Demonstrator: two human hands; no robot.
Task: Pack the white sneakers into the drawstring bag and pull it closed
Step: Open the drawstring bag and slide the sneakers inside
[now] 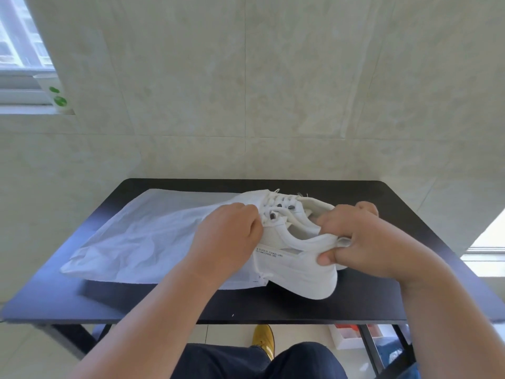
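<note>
Two white sneakers lie side by side on the black table, toes pointing left, their front parts inside the mouth of a white drawstring bag. The bag lies flat and wrinkled across the table's left half. My left hand grips the bag's open edge over the sneakers' toes, just left of the laces. My right hand clasps the heels of both sneakers, thumb under the nearer heel tab. The sneakers' heels and laces stay outside the bag.
A tiled wall stands right behind the table. A window sill with a white cup is at the upper left. Under the table I see my dark trousers, a yellow shoe and a white box on the floor.
</note>
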